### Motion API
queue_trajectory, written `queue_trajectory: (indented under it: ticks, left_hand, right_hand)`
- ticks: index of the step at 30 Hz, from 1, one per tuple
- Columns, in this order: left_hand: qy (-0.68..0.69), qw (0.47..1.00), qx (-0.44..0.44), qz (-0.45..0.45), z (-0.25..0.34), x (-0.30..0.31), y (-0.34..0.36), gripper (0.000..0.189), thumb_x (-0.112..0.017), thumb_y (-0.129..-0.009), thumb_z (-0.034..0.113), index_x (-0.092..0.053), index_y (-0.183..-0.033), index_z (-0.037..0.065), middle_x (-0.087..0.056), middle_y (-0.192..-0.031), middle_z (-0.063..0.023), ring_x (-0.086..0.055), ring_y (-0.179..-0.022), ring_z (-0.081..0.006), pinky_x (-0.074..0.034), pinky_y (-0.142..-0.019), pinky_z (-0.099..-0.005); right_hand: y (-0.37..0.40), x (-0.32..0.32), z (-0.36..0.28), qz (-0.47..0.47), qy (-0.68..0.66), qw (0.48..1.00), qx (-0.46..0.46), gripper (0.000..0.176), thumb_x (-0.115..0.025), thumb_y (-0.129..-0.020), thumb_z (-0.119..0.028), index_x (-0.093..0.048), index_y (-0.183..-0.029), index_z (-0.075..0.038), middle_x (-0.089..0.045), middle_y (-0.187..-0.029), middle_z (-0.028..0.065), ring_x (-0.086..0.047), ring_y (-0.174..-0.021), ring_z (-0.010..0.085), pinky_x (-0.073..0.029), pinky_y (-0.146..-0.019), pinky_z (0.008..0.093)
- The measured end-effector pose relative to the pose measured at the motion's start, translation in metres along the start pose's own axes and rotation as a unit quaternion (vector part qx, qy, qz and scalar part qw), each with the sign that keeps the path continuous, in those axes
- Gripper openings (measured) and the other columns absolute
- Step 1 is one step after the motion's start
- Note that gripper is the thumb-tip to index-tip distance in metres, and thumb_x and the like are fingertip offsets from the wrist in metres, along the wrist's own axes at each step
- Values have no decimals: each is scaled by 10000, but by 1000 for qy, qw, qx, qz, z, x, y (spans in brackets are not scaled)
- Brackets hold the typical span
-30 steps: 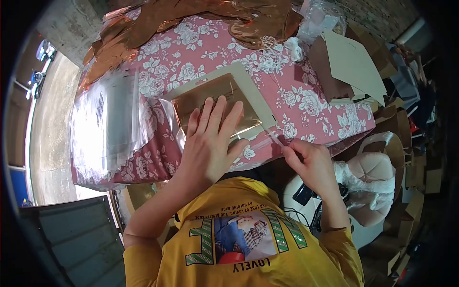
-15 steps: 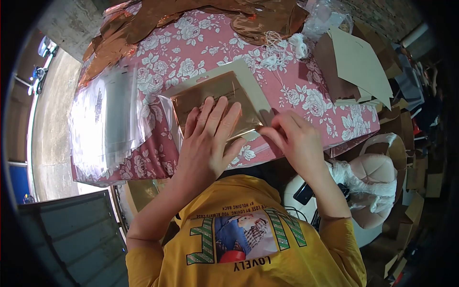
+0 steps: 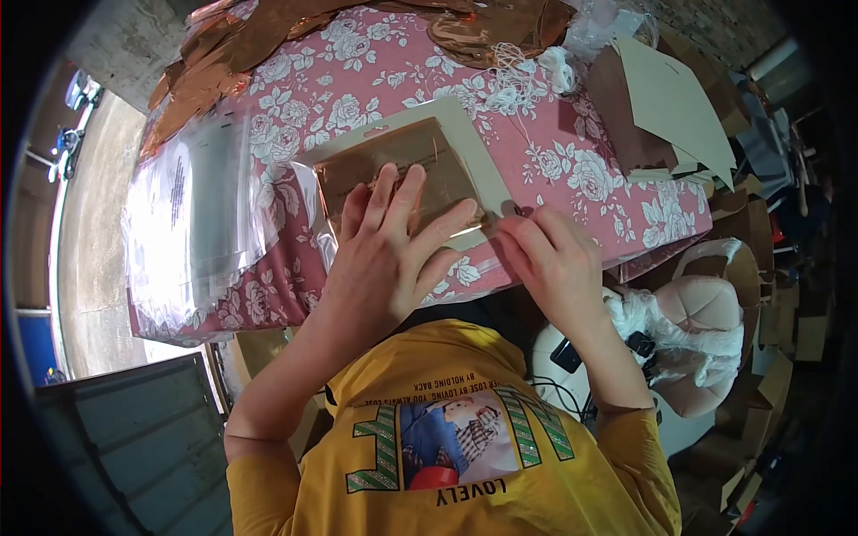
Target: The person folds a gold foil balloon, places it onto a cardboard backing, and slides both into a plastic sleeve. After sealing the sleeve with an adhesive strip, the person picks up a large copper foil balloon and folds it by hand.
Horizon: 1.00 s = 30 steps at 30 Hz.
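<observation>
A folded copper-coloured foil sheet (image 3: 384, 154) lies on a pale card (image 3: 463, 134) with a hang hole, inside what looks like a clear plastic bag. My left hand (image 3: 384, 246) presses down on the foil with its fingers spread. At the lower right corner, my right hand (image 3: 556, 268) pinches the edge of the plastic bag between thumb and fingers. Its fingertips partly hide that corner.
A stack of clear plastic bags (image 3: 192, 223) lies at the left of the flowered tablecloth (image 3: 344, 109). Copper foil pieces (image 3: 259, 40) and white string (image 3: 514, 89) are at the back. Pale cards (image 3: 679, 107) are stacked right; a padded chair (image 3: 697, 308) stands lower right.
My left hand's fingers have spread wider on the foil, the index finger shifting right. My right hand has stayed near the same corner, its fingers drawn closer together.
</observation>
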State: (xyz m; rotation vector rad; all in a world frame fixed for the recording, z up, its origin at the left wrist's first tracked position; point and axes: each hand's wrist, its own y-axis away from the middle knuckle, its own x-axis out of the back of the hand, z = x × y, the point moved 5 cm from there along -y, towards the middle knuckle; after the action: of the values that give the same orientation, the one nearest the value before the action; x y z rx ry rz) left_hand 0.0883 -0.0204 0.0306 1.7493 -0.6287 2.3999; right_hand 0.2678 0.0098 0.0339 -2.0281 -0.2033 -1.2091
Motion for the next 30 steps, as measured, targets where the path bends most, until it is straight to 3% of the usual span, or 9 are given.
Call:
queue_trajectory:
  ticks: [5, 9, 12, 16, 22, 30]
  left_hand:
    - [15, 1000, -15, -16, 0, 0, -2, 434, -610, -930, 253, -596, -1363, 270, -370, -1496, -253, -331, -1386, -476, -247, -1126, -544]
    - [14, 999, -28, -26, 0, 3, 0, 427, -601, -926, 228, -613, -1346, 303, -358, -1501, -260, -319, -1396, -487, -236, -1134, -555]
    - [36, 998, -36, -43, -3, 4, 0, 434, -602, -922, 218, -613, -1344, 319, -334, -1519, -249, -301, -1410, -485, -230, -1139, -559]
    - [10, 997, -47, -68, -6, 4, 1, 442, -608, -916, 204, -614, -1343, 319, -308, -1537, -237, -288, -1420, -482, -232, -1143, -556]
    - [29, 995, -46, -79, -6, 0, 0, 469, -623, -902, 166, -607, -1346, 315, -303, -1535, -240, -276, -1424, -481, -244, -1167, -531]
    - [40, 995, -55, -67, -3, 1, 3, 495, -645, -888, 177, -594, -1368, 285, -306, -1518, -280, -272, -1415, -506, -270, -1153, -531]
  right_hand:
    - [0, 0, -7, -8, 4, 999, -32, 177, -751, -783, -92, -655, -932, -92, -549, -798, 63, -613, -695, 265, -509, -613, 383]
    - [6, 4, -7, -45, 3, 999, -17, 254, -723, -796, -85, -673, -1043, -120, -535, -805, 64, -609, -712, 264, -508, -622, 381]
    - [18, 14, 2, -65, -62, 994, -61, 347, -716, -811, -78, -692, -1150, -144, -524, -810, 54, -598, -724, 250, -505, -639, 372]
    - [38, 23, 15, -9, -134, 982, -132, 316, -751, -787, -2, -728, -1092, -80, -533, -844, 71, -574, -742, 218, -482, -662, 323]
    - [41, 24, 4, 29, -68, 995, -72, 347, -821, -725, -94, -742, -1062, -109, -593, -918, 32, -545, -804, 215, -456, -688, 332]
    - [42, 14, 3, 15, -61, 993, -101, 346, -831, -707, -155, -735, -1038, -134, -598, -948, 7, -500, -824, 215, -427, -737, 330]
